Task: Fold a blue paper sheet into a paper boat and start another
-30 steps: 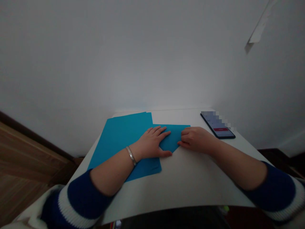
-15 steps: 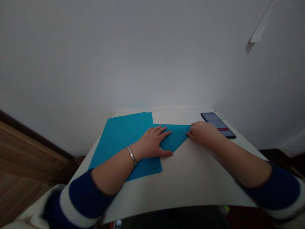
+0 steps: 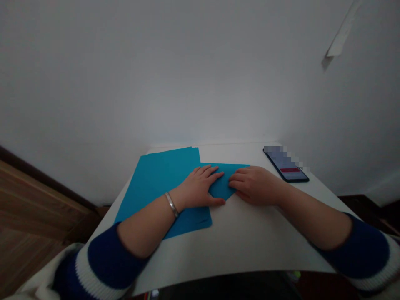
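A folded piece of blue paper lies on the white table with its slanted edge facing me. My left hand rests flat across it, fingers spread and thumb stretched along its near side. My right hand lies over the paper's right part, fingers extended to the left and touching it along the slanted edge. The paper's right tip is partly hidden behind that hand. Larger blue sheets lie stacked under my left wrist and forearm, their right side partly covered by my left hand.
A phone lies near the right edge of the white table. The table's far side meets a grey wall. A wooden panel stands at the left, and a paper strip hangs on the wall at the upper right.
My right hand has moved left and toward me, from the paper's right tip onto its slanted edge, its fingers now extended. My left hand has stayed in place.
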